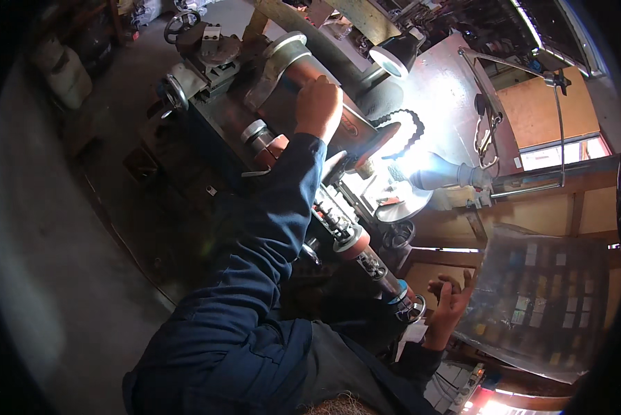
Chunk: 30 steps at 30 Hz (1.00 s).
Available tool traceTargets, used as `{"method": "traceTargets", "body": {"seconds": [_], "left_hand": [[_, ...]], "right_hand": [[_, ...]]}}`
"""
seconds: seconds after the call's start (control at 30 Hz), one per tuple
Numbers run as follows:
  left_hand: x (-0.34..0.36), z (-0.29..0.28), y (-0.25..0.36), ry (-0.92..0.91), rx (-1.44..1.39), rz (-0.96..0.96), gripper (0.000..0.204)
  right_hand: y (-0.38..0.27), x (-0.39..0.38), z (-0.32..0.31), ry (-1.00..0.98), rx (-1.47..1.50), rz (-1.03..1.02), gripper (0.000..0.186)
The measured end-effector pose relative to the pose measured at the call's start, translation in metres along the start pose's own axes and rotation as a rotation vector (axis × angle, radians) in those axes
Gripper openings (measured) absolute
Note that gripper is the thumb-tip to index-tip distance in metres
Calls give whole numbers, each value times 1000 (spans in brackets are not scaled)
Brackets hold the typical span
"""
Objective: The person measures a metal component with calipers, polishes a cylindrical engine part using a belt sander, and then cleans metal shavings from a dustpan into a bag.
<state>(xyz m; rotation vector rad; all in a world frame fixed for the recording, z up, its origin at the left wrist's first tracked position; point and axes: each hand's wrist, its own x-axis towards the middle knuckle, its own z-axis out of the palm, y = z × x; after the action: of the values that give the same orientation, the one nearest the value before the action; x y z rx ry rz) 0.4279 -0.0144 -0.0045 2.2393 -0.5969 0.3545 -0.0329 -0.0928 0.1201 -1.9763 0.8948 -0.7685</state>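
Observation:
My left hand [318, 107] is closed, knuckles up, at the rust-brown rounded housing [341, 114] of a large workshop machine. What its fingers grip, if anything, is hidden from above. A metal-rimmed collar [286, 47] sits on the housing's far end. Below that hand is a short silver-capped cylinder [256, 135]. My right hand [450, 304] is raised off to the right, its fingers apart and partly bent, with nothing in them. Close beside it a small ring-shaped handwheel [414, 309] ends a shaft [373, 263] with a blue band.
A lit lamp with a bluish shade [438, 173] glares over the machine; a second lamp [391, 62] hangs farther off. Handwheels [175, 91] jut out at the left. A clear plastic sheet [539, 304] covers a panel at right. A jointed metal arm [563, 131] reaches across the bench.

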Motion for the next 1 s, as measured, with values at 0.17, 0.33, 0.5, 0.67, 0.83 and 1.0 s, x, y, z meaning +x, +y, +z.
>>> {"method": "traceTargets", "body": {"seconds": [0.17, 0.33, 0.5, 0.67, 0.83, 1.0], "left_hand": [[8, 1, -2, 93, 156, 160, 15], [25, 48, -18, 200, -283, 137, 17], [32, 57, -7, 259, -422, 48, 17], [31, 61, -9, 184, -1311, -306, 14], [22, 57, -9, 95, -1643, -517, 13], [25, 78, -14, 217, -1326, -502, 22]], "right_hand": [[29, -18, -37, 69, -62, 86, 54], [63, -32, -63, 114, -121, 154, 54], [80, -47, -72, 130, -98, 241, 56], [100, -54, -71, 105, -61, 278, 56], [119, -56, -73, 76, -104, 206, 55], [112, -57, -58, 29, -46, 240, 59]]}}
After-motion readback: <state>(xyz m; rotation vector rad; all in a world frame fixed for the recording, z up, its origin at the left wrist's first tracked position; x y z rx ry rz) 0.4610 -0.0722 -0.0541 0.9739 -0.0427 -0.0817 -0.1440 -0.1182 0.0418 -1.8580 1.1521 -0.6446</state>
